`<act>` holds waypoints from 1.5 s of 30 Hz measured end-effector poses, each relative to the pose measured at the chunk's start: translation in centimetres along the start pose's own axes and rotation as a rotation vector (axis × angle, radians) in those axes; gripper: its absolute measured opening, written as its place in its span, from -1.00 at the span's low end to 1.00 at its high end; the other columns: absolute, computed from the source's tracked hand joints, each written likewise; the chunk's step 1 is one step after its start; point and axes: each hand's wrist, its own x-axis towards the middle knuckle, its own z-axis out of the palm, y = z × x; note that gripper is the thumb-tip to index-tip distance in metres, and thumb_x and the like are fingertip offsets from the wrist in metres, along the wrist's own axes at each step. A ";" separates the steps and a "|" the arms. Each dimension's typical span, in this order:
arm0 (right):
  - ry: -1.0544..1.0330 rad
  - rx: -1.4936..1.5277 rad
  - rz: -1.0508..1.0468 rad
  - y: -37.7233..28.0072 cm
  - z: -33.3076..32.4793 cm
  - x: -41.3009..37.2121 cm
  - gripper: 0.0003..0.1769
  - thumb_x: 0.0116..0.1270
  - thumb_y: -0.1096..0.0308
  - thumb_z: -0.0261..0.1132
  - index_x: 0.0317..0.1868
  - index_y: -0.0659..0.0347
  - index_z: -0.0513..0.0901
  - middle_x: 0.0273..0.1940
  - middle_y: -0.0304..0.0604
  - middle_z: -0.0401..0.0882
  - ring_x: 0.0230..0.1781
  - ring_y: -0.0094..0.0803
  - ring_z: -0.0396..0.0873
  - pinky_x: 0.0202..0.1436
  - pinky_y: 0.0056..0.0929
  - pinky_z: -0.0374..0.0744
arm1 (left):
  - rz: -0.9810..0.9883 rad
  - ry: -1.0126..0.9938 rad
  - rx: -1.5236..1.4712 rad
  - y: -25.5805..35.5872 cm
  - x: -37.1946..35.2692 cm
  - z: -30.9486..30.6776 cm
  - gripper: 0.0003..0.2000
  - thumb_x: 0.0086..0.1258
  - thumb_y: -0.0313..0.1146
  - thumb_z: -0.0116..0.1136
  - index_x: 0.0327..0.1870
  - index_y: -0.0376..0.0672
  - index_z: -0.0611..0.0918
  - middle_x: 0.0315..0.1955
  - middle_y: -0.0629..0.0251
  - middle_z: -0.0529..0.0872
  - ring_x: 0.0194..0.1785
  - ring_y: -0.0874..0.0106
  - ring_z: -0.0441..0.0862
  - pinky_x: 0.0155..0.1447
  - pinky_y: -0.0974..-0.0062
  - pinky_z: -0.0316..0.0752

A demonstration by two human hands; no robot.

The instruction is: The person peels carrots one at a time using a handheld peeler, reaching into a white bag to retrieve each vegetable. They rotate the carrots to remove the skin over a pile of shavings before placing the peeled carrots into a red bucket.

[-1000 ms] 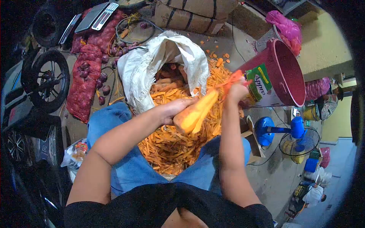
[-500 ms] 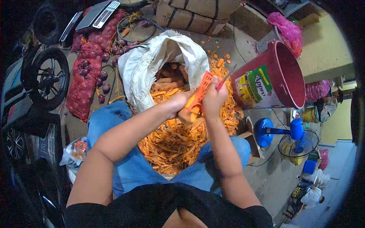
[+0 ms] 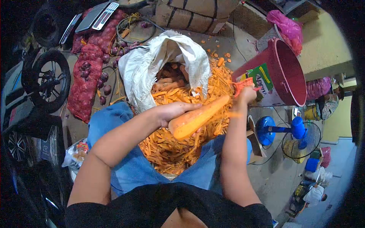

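My left hand (image 3: 175, 113) is wrapped round a large orange carrot (image 3: 197, 118), its thick end toward my lap and its thin end pointing up to the right. To the right of the carrot, my right hand (image 3: 247, 95) grips a red-orange peeler (image 3: 242, 86), which is apart from the carrot and in front of the bucket. A strip of peel hangs blurred below that hand. Under both hands lies a heap of carrot peels (image 3: 171, 148) between my legs. Beyond it, an open white sack (image 3: 138, 72) holds unpeeled carrots (image 3: 167, 84).
A dark red bucket (image 3: 279, 72) leans at the right, near a blue fan (image 3: 281, 130). Red net bags of onions (image 3: 85, 81) lie at the left beside a motorcycle wheel (image 3: 49, 78). Boxes (image 3: 190, 17) stand at the back. A person (image 3: 315, 194) is far off at the lower right.
My right hand has moved right with the peeler, away from the carrot. The carrot, still in my left hand, now shows along its whole length.
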 end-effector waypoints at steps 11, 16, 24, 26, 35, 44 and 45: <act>-0.846 0.301 -0.140 -5.4 -1.6 -12.3 -0.82 0.15 0.28 0.09 -0.36 0.23 0.43 -0.53 -0.37 0.36 -0.57 -0.67 0.29 -0.51 -0.67 0.31 | 0.294 0.425 -0.147 0.4 2.0 -2.4 -0.63 0.27 -0.09 -0.28 -0.09 -0.16 0.39 -0.24 0.24 0.53 -0.23 0.43 0.51 -0.09 0.45 0.39; -0.808 -0.011 -0.555 -5.2 -3.2 -15.8 -0.81 0.15 0.33 0.04 -0.39 0.33 0.40 -0.57 -0.24 0.36 -0.56 -0.53 0.31 -0.46 -0.50 0.33 | 0.315 0.572 -0.128 0.2 2.5 -1.1 -0.65 0.30 -0.12 -0.38 -0.22 -0.16 0.43 -0.42 0.30 0.54 -0.45 0.50 0.52 -0.36 0.53 0.46; -0.197 -0.338 -0.508 -1.5 -0.1 -1.6 -0.83 0.14 0.39 0.03 -0.42 0.37 0.38 -0.52 -0.10 0.43 -0.53 -0.34 0.41 -0.41 -0.42 0.38 | 0.037 0.447 0.186 -0.6 1.2 1.8 -0.68 0.25 -0.06 -0.26 -0.28 -0.13 0.41 -0.47 0.26 0.52 -0.49 0.47 0.50 -0.42 0.50 0.44; -0.278 0.125 -0.394 -1.5 -0.2 -0.8 -0.83 0.16 0.38 0.01 -0.39 0.36 0.37 -0.49 -0.13 0.44 -0.54 -0.38 0.41 -0.40 -0.45 0.39 | 0.075 0.449 0.122 -0.1 1.3 0.1 -0.65 0.25 -0.07 -0.26 -0.15 -0.16 0.38 -0.32 0.26 0.51 -0.34 0.46 0.49 -0.25 0.50 0.42; -0.760 0.178 -0.392 -5.0 -2.2 -15.1 -0.75 0.20 0.26 -0.01 -0.41 0.32 0.39 -0.48 -0.22 0.37 -0.43 -0.57 0.31 -0.35 -0.57 0.30 | 0.371 0.569 0.018 -0.8 3.7 -3.5 -0.64 0.30 -0.10 -0.41 -0.22 -0.16 0.41 -0.50 0.30 0.52 -0.49 0.49 0.48 -0.43 0.52 0.44; -0.242 0.228 -0.169 -4.7 -0.7 -6.3 -0.83 0.20 0.37 -0.04 -0.46 0.29 0.39 -0.57 -0.29 0.36 -0.59 -0.55 0.27 -0.47 -0.56 0.30 | 0.201 0.554 0.029 0.6 2.1 0.3 -0.66 0.30 -0.12 -0.36 -0.18 -0.17 0.42 -0.40 0.32 0.55 -0.35 0.50 0.52 -0.25 0.54 0.43; -0.355 0.127 -0.333 -4.2 -1.0 -7.1 -0.84 0.20 0.37 -0.04 -0.45 0.28 0.38 -0.56 -0.29 0.35 -0.58 -0.57 0.26 -0.47 -0.57 0.30 | 0.251 0.585 -0.014 0.5 2.5 -0.8 -0.65 0.31 -0.13 -0.38 -0.17 -0.18 0.41 -0.39 0.30 0.55 -0.36 0.49 0.52 -0.25 0.54 0.43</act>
